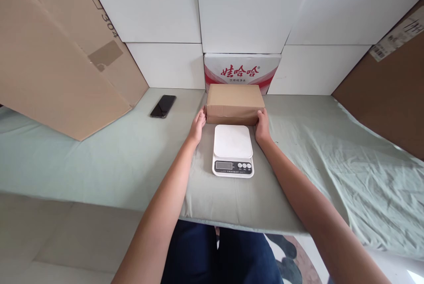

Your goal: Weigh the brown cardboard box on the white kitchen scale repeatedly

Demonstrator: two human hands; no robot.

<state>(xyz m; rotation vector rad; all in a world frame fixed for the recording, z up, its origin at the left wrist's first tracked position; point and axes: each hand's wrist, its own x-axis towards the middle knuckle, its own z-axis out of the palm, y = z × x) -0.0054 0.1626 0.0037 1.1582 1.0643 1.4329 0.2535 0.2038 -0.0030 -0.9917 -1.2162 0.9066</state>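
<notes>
1. Scale: a white digital kitchen scale [232, 150] sits on the pale green cloth [99, 160], between the two forearms and just short of both hands.
2. Left hand [198, 126] presses flat against the left end of a closed brown cardboard box [234, 104].
3. Right hand [262, 126] grips the box's right end; the box seems to rest on the cloth, just beyond the scale.
4. Beyond the box stands a red-and-white water carton [243, 70]; a black phone [163, 106] lies well left of the left hand.

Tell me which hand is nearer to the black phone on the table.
Left. The left hand rests on the left end of the cardboard box, the end toward the phone. The right hand is on the box's far end, farther away.
</notes>
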